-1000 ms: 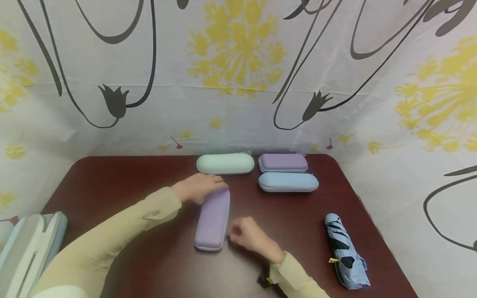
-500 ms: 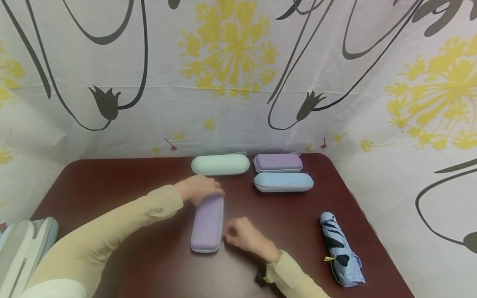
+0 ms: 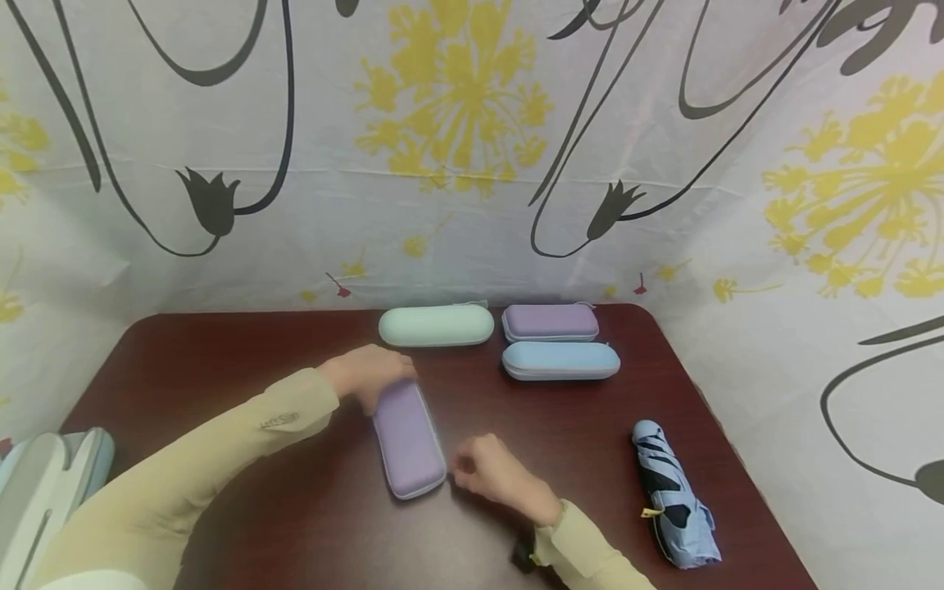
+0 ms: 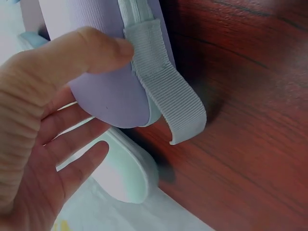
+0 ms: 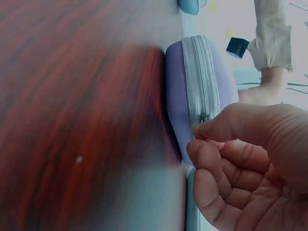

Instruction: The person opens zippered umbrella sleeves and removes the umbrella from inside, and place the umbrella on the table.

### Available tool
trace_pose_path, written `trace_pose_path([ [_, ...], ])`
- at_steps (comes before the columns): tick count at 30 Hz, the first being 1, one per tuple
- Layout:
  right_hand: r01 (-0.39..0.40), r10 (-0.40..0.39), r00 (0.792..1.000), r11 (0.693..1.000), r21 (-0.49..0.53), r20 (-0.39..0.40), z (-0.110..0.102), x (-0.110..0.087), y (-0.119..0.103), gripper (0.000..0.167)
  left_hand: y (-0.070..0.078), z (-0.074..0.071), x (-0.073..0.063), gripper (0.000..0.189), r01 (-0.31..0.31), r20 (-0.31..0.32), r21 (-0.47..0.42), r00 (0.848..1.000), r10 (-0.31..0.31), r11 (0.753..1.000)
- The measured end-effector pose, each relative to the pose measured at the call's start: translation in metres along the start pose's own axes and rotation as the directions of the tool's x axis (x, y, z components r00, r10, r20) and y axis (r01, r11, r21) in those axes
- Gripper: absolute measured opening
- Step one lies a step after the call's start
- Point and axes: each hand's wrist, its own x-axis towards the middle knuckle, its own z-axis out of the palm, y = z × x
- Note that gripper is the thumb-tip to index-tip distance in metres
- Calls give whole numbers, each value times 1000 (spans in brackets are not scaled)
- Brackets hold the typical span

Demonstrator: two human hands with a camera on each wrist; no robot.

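Note:
A purple zip case (image 3: 409, 442) lies slanted on the dark red-brown table, its near end toward the right hand. The left hand (image 3: 369, 373) grips its far end. In the left wrist view the thumb (image 4: 91, 50) presses beside a grey ribbon loop (image 4: 168, 91), with the other fingers on the opposite side. At the case's near right corner is the right hand (image 3: 494, 471). Seen from the right wrist, thumb and forefinger pinch the zipper pull (image 5: 206, 118) on the pale grey zipper (image 5: 199, 72), which looks closed along the visible side.
Along the back of the table (image 3: 221, 352) lie a mint green case (image 3: 437, 326), another purple case (image 3: 551, 322) and a light blue case (image 3: 562, 361). A folded blue-and-black umbrella (image 3: 674, 496) rests at right. A grey and light blue object (image 3: 52, 483) stands at left.
The left hand has moved left, swinging the case's far end left, so the case now slants the other way. The right hand stays at the near corner.

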Motion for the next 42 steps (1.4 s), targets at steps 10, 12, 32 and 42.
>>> trace_pose_path([
  [10, 7, -8, 999, 1000, -25, -35, -5, -5, 4, 14, -10, 11, -22, 73, 121, 22, -181, 993, -120, 976],
  [12, 15, -16, 999, 1000, -21, -42, -5, -5, 5, 14, -11, 14, -26, 72, 129, 5, -215, 991, -131, 968],
  [32, -22, 20, 997, 999, -25, -76, -6, -7, 16, 13, -24, 42, -42, 71, 41, -160, -452, 979, -127, 891],
  [42, -61, 59, 996, 998, -19, -72, -7, -9, 11, 13, -28, 45, -43, 68, 19, -175, -494, 977, -120, 869],
])
